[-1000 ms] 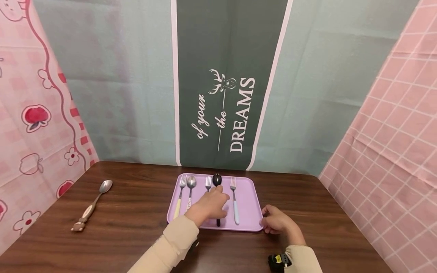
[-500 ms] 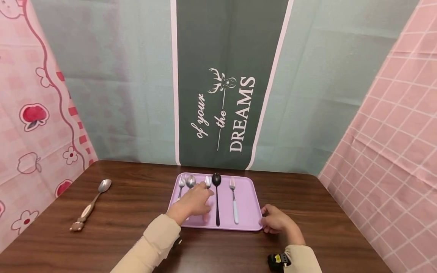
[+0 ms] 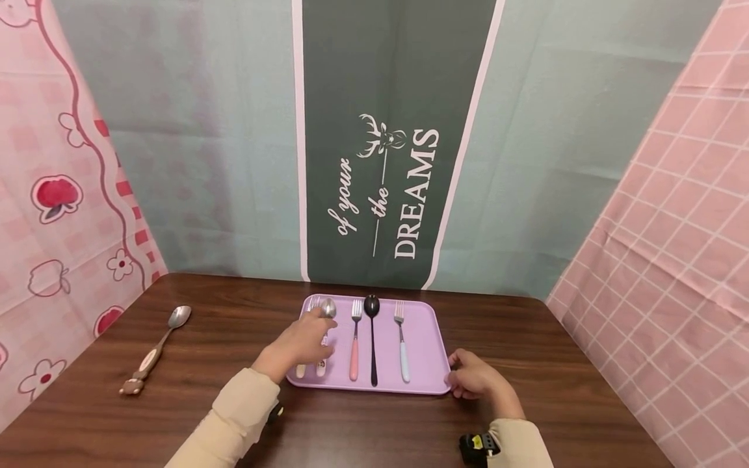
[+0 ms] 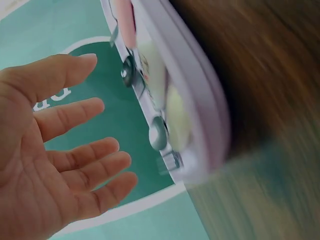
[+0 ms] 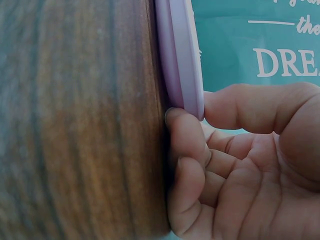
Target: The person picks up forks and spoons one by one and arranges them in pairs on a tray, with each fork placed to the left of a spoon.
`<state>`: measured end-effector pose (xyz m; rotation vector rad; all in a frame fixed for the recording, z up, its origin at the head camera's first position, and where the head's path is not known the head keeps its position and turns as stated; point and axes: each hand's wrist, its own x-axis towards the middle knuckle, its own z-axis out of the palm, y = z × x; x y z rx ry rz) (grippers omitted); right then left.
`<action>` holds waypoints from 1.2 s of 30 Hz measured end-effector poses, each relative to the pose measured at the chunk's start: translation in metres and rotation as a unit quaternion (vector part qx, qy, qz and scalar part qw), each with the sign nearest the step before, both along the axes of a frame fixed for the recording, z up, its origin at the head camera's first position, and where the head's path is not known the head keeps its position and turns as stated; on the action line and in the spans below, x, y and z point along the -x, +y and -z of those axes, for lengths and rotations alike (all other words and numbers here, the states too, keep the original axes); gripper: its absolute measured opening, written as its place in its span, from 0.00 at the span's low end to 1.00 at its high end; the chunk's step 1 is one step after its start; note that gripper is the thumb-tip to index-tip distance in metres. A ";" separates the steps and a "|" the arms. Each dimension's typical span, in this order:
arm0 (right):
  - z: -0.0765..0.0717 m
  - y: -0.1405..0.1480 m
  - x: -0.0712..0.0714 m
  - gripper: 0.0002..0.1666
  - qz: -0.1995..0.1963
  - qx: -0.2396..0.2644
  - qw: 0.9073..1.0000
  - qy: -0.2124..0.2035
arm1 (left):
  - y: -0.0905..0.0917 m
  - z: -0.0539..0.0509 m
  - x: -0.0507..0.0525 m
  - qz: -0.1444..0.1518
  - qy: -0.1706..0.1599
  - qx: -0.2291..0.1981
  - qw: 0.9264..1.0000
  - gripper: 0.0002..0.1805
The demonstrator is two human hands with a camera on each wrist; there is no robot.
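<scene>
A lilac tray (image 3: pixel 424 354) lies on the table bearing a row of cutlery. My left hand (image 3: pixel 297 341) hovers over its left part, partly covering a fork with a pale yellow handle (image 3: pixel 301 371) and a metal spoon (image 3: pixel 329 308). In the left wrist view that hand (image 4: pixel 70 150) has its fingers spread and holds nothing. Farther right on the tray lie a pink-handled fork (image 3: pixel 354 354), a long black spoon (image 3: pixel 374 344) and a fork with a light blue handle (image 3: pixel 404 357). My right hand (image 3: pixel 473 377) pinches the tray's near right corner between thumb and fingers.
At the table's left lies a metal spoon with a brown bear handle (image 3: pixel 149 361), apart from the tray. A green and grey cloth (image 3: pixel 251 162) hangs behind the brown wooden table (image 3: pixel 544 390). Pink patterned cloths flank both sides.
My left hand has moved left across the tray, from over the black spoon to over the leftmost fork and spoon, uncovering the pink fork. The right hand has stayed at the tray's corner.
</scene>
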<state>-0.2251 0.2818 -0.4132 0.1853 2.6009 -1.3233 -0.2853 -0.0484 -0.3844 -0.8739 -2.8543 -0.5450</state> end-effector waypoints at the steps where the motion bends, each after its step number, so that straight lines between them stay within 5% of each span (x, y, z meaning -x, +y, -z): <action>1: 0.000 0.000 0.000 0.16 0.000 -0.002 1.000 -0.001 | -0.003 0.000 0.000 -0.007 -0.004 0.004 1.000 0.21; 12: -0.001 0.000 0.000 0.16 -0.015 -0.001 1.000 0.002 | -0.035 0.005 0.000 -0.049 -0.010 0.031 0.998 0.21; 20: -0.002 0.001 0.001 0.15 -0.003 -0.002 1.000 0.002 | -0.060 0.005 0.004 -0.051 -0.006 0.020 0.998 0.22; 36: -0.003 0.002 0.000 0.16 -0.008 0.005 1.000 -0.002 | -0.094 0.005 0.005 -0.078 -0.049 0.025 0.995 0.24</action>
